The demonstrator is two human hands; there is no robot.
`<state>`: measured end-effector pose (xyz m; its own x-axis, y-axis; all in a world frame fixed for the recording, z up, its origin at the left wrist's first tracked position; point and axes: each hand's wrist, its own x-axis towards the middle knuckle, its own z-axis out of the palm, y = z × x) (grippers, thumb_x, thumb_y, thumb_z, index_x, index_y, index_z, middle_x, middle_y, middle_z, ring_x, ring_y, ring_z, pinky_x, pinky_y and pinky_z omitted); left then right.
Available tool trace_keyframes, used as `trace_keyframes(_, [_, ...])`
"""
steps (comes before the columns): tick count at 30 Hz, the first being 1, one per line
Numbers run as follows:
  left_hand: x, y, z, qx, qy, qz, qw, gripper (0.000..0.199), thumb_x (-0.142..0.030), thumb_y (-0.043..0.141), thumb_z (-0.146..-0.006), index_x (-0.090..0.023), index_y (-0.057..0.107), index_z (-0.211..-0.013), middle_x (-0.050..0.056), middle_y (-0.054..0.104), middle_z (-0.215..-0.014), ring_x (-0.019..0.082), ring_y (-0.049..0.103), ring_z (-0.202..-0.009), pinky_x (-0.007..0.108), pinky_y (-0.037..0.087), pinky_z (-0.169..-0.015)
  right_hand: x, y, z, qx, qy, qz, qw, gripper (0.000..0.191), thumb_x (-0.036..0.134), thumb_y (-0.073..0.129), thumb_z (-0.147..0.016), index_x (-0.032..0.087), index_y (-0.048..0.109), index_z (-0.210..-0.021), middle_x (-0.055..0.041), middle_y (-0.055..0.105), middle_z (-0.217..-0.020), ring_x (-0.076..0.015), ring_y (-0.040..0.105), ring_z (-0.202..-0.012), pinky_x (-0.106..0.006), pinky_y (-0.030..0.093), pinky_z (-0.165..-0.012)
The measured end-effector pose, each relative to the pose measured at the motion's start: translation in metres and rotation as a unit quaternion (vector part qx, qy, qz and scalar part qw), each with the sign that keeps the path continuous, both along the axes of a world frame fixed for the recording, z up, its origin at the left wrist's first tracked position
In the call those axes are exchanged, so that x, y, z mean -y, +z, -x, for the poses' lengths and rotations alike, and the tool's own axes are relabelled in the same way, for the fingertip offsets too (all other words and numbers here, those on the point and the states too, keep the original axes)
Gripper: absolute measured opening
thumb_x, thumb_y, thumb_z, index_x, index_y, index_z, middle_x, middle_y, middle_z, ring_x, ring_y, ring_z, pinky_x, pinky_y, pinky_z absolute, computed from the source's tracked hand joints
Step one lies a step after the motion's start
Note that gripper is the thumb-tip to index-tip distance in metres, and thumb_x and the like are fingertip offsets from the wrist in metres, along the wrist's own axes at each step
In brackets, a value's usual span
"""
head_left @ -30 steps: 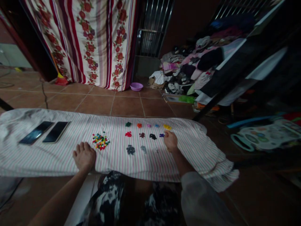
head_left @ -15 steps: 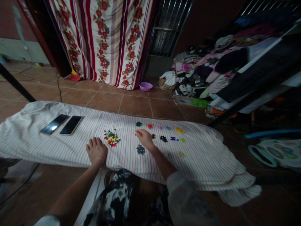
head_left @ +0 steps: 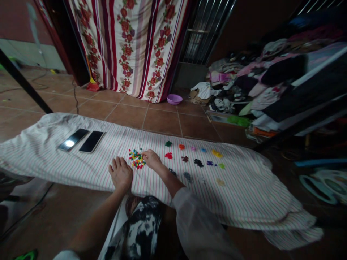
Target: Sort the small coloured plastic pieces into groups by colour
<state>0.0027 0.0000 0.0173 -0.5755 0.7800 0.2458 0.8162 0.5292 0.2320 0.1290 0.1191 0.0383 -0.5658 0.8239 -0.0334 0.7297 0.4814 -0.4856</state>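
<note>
My left hand [head_left: 121,174] lies flat on the striped cloth [head_left: 108,180], fingers spread, holding nothing. Just right of it is a mixed pile of small coloured pieces [head_left: 136,159], too small to name. At the pile's right edge, the fingers of my right hand [head_left: 152,159] are pinched together; anything between them is hidden. Beyond that hand are single-colour heaps: a red heap [head_left: 168,155], a green heap [head_left: 168,143], an orange heap [head_left: 181,147], a black heap [head_left: 198,163] and a yellow heap [head_left: 217,154]. My right forearm partly covers a dark grey heap [head_left: 172,172].
Two phones lie on the cloth at left, one a lit-looking phone [head_left: 73,140] with glare, the other a dark phone [head_left: 92,141]. On the tiled floor behind are a purple basin [head_left: 174,99], a floral curtain [head_left: 141,47] and a heap of clothes [head_left: 244,79].
My right hand has moved left from the red heap to the mixed pile, uncovering the red pieces. My left hand stays flat on the cloth. The whole view has shifted slightly.
</note>
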Motion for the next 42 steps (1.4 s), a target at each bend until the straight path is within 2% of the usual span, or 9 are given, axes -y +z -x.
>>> trace_keyframes(4, [0.000,-0.001,0.000,-0.002,-0.002,-0.006,1.000,0.054,-0.023,0.031,-0.092,-0.003,0.050,-0.138,0.022,0.048,-0.148,0.036,0.036,-0.143,0.055,0.025,-0.117,-0.002,0.003,0.005,0.014,-0.006,0.001,1.000,0.031,0.015,0.051,-0.092,0.023,0.071,-0.115,-0.0078,0.068,-0.112,-0.0183,0.063,-0.104,-0.026,0.044,-0.090])
trace_keyframes(12, [0.000,0.001,0.000,0.002,0.000,0.008,1.000,0.054,-0.023,0.030,-0.092,-0.003,0.049,-0.139,0.022,0.048,-0.149,0.036,0.035,-0.144,0.055,0.024,-0.117,-0.003,0.000,0.007,0.001,0.022,0.010,1.000,0.033,0.007,0.047,-0.090,0.020,0.074,-0.103,-0.0092,0.071,-0.110,-0.0196,0.063,-0.104,-0.027,0.044,-0.090])
trace_keyframes(20, [0.000,0.001,-0.001,0.008,-0.002,0.001,1.000,0.055,-0.023,0.034,-0.090,-0.006,0.049,-0.141,0.022,0.047,-0.149,0.035,0.034,-0.145,0.056,0.023,-0.117,-0.004,0.003,0.003,0.014,0.010,0.004,1.000,0.027,0.014,0.054,-0.090,0.022,0.074,-0.106,-0.0076,0.072,-0.105,-0.0178,0.065,-0.096,-0.025,0.045,-0.086])
trace_keyframes(24, [0.000,0.002,-0.001,0.011,-0.003,-0.002,1.000,0.055,-0.023,0.033,-0.090,-0.004,0.049,-0.140,0.023,0.047,-0.149,0.035,0.034,-0.144,0.055,0.023,-0.117,-0.003,0.004,0.007,0.021,0.013,0.007,1.000,0.027,0.015,0.053,-0.091,0.022,0.076,-0.104,-0.0079,0.072,-0.107,-0.0178,0.066,-0.097,-0.024,0.045,-0.086])
trace_keyframes(34, [0.000,0.002,-0.001,0.011,-0.002,0.002,1.000,0.055,-0.023,0.034,-0.090,-0.005,0.050,-0.139,0.023,0.047,-0.149,0.035,0.034,-0.145,0.056,0.024,-0.117,0.000,-0.003,0.009,-0.048,-0.040,0.036,0.997,0.020,0.012,0.059,-0.083,0.022,0.071,-0.095,-0.0052,0.072,-0.104,-0.0178,0.065,-0.097,-0.025,0.047,-0.085])
trace_keyframes(42, [0.002,0.007,-0.002,0.013,-0.005,-0.003,1.000,0.053,-0.025,0.032,-0.091,-0.003,0.051,-0.136,0.023,0.048,-0.148,0.036,0.035,-0.143,0.056,0.024,-0.117,0.010,-0.004,0.005,-0.103,-0.110,0.032,0.988,0.017,0.020,0.058,-0.087,0.024,0.065,-0.102,-0.0008,0.073,-0.100,-0.0158,0.066,-0.089,-0.025,0.048,-0.079])
